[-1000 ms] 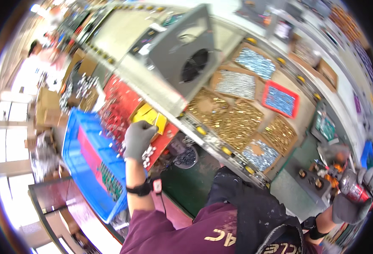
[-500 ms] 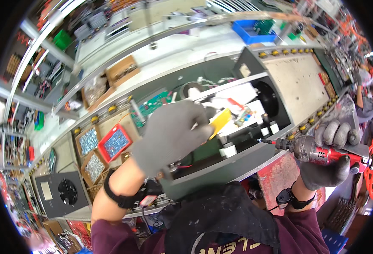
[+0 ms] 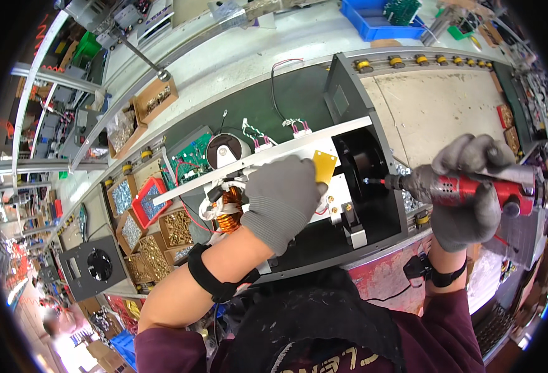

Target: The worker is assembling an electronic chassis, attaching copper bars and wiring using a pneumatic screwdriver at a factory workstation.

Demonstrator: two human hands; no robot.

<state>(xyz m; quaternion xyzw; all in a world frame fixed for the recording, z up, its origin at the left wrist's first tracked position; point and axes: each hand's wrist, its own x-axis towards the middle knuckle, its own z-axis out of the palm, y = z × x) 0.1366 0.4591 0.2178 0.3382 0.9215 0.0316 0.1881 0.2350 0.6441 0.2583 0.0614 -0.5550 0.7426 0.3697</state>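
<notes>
"How many things are you holding?"

"My left grey-gloved hand [image 3: 281, 198] is apparently pinching one flat yellow rectangular sheet [image 3: 325, 165] inside one grey metal case [image 3: 353, 93]; my right grey-gloved hand [image 3: 464, 224], curled, is gripping one red-and-grey power screwdriver [image 3: 449, 190]."

Workbench [image 3: 236, 65]: bright, even light
Lower left: white glare, soft detail
Black round part [image 3: 362, 155]: deep shadow
Yellow plate [image 3: 325, 166]: fairly crisp
Frame edges: black, bending lines
</notes>
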